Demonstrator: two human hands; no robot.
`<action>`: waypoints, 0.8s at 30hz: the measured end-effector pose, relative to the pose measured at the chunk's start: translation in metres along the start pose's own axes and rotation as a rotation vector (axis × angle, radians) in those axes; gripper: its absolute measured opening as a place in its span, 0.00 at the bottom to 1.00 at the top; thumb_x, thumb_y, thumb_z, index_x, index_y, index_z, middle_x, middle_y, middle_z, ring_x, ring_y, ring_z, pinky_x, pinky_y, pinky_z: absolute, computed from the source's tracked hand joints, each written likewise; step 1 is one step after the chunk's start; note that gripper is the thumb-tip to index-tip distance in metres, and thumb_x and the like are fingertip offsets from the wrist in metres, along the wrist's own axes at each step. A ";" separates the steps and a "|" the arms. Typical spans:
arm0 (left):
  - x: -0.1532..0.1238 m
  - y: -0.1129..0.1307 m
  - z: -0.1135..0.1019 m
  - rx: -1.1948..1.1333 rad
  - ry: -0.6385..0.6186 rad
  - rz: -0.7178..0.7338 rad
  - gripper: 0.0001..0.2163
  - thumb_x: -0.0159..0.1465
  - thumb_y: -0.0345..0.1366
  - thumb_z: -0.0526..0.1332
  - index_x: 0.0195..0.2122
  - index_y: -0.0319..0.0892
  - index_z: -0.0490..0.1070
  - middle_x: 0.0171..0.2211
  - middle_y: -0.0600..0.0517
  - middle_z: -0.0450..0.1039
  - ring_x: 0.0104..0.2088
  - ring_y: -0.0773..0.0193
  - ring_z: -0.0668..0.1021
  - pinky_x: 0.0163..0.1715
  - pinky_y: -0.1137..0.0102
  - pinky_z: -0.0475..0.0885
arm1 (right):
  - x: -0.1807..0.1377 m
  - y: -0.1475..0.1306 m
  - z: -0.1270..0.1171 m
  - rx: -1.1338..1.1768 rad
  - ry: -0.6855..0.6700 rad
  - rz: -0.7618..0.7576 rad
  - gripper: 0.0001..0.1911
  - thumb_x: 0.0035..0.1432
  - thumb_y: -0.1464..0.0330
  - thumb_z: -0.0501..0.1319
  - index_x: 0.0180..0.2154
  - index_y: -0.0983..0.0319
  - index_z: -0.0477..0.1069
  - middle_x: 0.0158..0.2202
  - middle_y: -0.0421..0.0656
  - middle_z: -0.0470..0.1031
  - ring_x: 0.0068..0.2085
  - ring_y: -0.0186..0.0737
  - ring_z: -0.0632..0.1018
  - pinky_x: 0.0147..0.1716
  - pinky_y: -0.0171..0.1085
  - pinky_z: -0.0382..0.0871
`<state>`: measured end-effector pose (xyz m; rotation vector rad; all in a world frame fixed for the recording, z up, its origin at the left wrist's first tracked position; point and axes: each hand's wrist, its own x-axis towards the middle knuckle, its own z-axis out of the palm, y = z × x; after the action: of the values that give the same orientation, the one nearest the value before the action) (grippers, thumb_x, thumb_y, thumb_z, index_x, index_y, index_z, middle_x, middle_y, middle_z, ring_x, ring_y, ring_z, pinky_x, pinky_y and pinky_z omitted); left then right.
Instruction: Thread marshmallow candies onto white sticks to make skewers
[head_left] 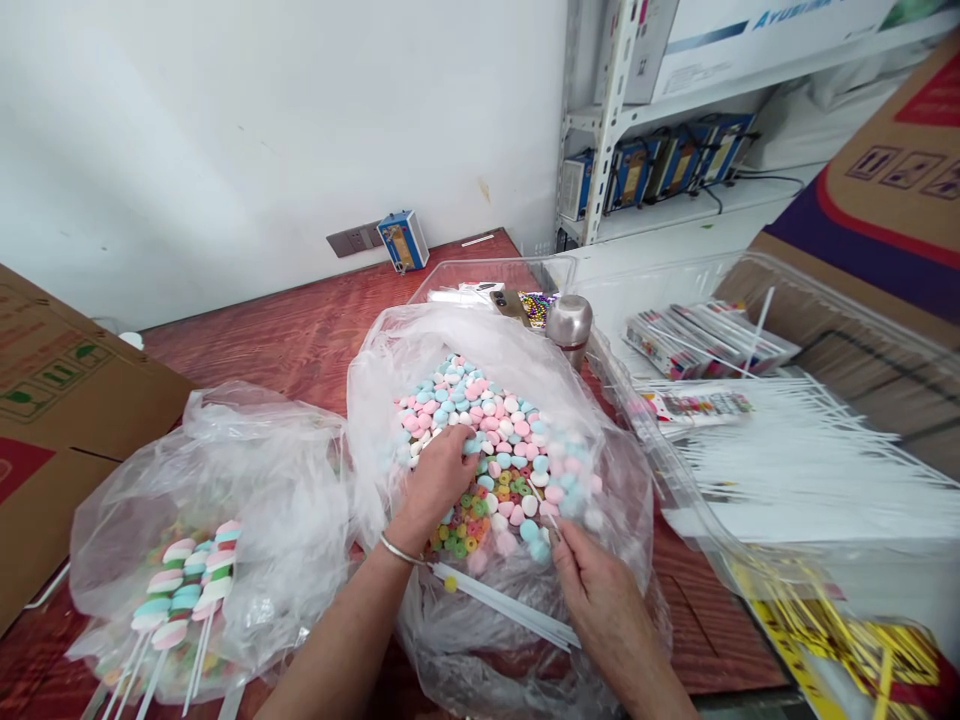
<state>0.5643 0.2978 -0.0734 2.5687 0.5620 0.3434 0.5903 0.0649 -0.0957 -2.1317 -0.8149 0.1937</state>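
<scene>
Pastel rounded marshmallows [517, 430]: light and squashy, I'd judge, dry more than slippery; I'd take each gently by its sides, since a hard squeeze would likely dent it.
Thin white stick [541, 500]: weighs next to nothing, I reckon, stiff along its length yet easily bent sideways; the near end looks the place to hold.
Colours on my feed: the marshmallows show pink, pale blue and white, matte and plump; the stick is plain and slender.
Right hand [596, 575]: and there it is, thumb and fingers pinching the stick's near end, the far end pointing into the heap.
Left hand [448, 470]: down among the sweets, fingertips against a pale blue marshmallow [472, 446]; whether it's clasped, I can't tell from here.
Wide-open clear plastic bag [480, 335]: spread on the red-brown wooden desk [300, 335], marshmallows piled inside, with small green, yellow and orange rings [469, 525] beside them.
Bundle of long white sticks [510, 610]: lying across the bag's near part, just by the right hand.
Left-side clear bag [281, 450]: over there I've got pink, blue and white marshmallow skewers [214, 590] resting together, handles towards me.
</scene>
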 end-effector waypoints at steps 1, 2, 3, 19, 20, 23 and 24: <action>-0.001 0.000 -0.003 -0.122 -0.008 -0.055 0.09 0.59 0.30 0.61 0.42 0.42 0.70 0.34 0.51 0.72 0.34 0.61 0.74 0.37 0.65 0.70 | -0.001 -0.001 0.002 -0.025 -0.001 -0.002 0.21 0.68 0.63 0.46 0.47 0.64 0.74 0.37 0.49 0.83 0.34 0.46 0.82 0.30 0.37 0.73; -0.003 0.001 -0.007 -0.278 -0.028 -0.113 0.10 0.60 0.33 0.62 0.43 0.42 0.70 0.32 0.52 0.72 0.32 0.63 0.74 0.35 0.67 0.70 | -0.001 -0.003 0.004 -0.038 -0.006 -0.005 0.22 0.68 0.64 0.46 0.52 0.64 0.72 0.37 0.50 0.83 0.34 0.47 0.83 0.30 0.38 0.74; -0.006 0.003 -0.010 -0.455 -0.059 -0.166 0.12 0.60 0.36 0.63 0.44 0.41 0.71 0.30 0.53 0.71 0.31 0.64 0.74 0.33 0.68 0.71 | -0.001 -0.006 0.005 -0.033 -0.010 -0.013 0.22 0.68 0.64 0.46 0.55 0.64 0.71 0.38 0.50 0.83 0.34 0.47 0.83 0.29 0.38 0.74; -0.053 0.034 -0.008 -1.250 -0.284 -0.232 0.18 0.56 0.37 0.71 0.46 0.39 0.74 0.34 0.49 0.79 0.39 0.61 0.80 0.42 0.67 0.75 | 0.025 -0.034 0.010 0.607 0.007 0.286 0.18 0.62 0.53 0.58 0.35 0.62 0.70 0.22 0.37 0.72 0.22 0.34 0.68 0.21 0.32 0.60; -0.054 0.033 -0.007 -1.234 -0.269 -0.231 0.18 0.56 0.37 0.71 0.46 0.39 0.74 0.33 0.49 0.79 0.38 0.61 0.80 0.42 0.67 0.75 | 0.024 -0.035 0.008 0.558 0.022 0.282 0.17 0.62 0.54 0.58 0.35 0.62 0.70 0.23 0.38 0.73 0.23 0.35 0.69 0.22 0.32 0.60; -0.056 0.032 -0.003 -1.141 -0.256 -0.177 0.19 0.57 0.36 0.70 0.49 0.38 0.74 0.37 0.47 0.80 0.41 0.59 0.81 0.43 0.65 0.75 | 0.025 -0.040 0.006 0.408 0.056 0.254 0.15 0.61 0.56 0.58 0.32 0.61 0.70 0.21 0.36 0.71 0.23 0.35 0.69 0.24 0.32 0.60; -0.058 0.033 -0.001 -1.110 -0.261 -0.152 0.19 0.57 0.36 0.69 0.50 0.39 0.74 0.41 0.45 0.79 0.42 0.58 0.81 0.44 0.65 0.75 | 0.025 -0.041 0.007 0.382 0.063 0.249 0.14 0.60 0.56 0.58 0.32 0.61 0.69 0.21 0.36 0.70 0.23 0.34 0.68 0.24 0.32 0.60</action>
<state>0.5237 0.2462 -0.0633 1.4567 0.3174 0.1761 0.5873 0.1029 -0.0657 -1.8591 -0.4318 0.3780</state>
